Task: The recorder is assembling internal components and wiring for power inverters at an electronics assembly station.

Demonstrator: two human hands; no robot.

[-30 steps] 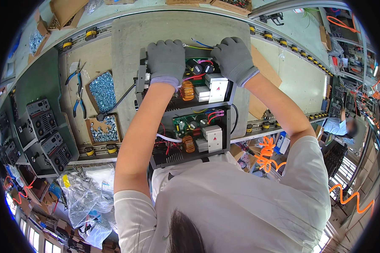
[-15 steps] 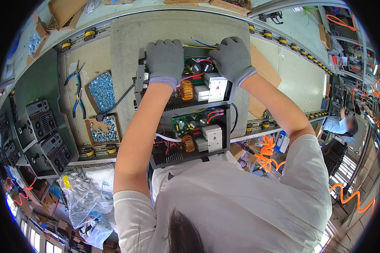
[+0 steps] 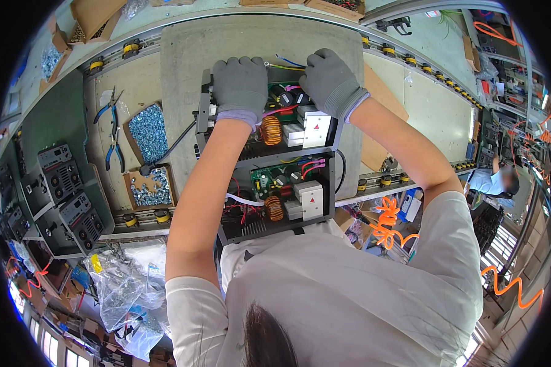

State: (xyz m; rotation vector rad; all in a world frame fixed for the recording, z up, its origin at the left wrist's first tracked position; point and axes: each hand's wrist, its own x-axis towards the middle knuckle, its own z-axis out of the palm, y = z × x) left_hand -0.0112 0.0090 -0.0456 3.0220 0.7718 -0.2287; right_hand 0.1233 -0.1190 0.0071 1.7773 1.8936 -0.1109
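Two open black metal chassis with electronics lie one behind the other in front of me. My left hand (image 3: 240, 88), in a grey glove, is closed over the far left part of the far chassis (image 3: 239, 156); its fingertips are hidden. My right hand (image 3: 332, 82), gloved too, is closed in a pinch on a yellow-green wire (image 3: 291, 67) at the chassis's far edge. A blue wire (image 3: 288, 59) runs beside it toward the same fingers. Inside are a copper coil (image 3: 271, 130) and a white-faced heat sink (image 3: 316, 129). The near chassis (image 3: 251, 230) rests against my lap.
Pliers (image 3: 114, 134) lie left of the board (image 3: 183, 55), beside cartons of small screws (image 3: 148, 134) and metal parts (image 3: 151, 186). Finished-looking front panels (image 3: 60, 174) stand at the far left. An orange coiled hose (image 3: 386, 223) hangs at right; a co-worker (image 3: 496, 181) sits beyond.
My right hand has shifted a little to the left along the wires, and less of their length shows. My left hand stays in place.
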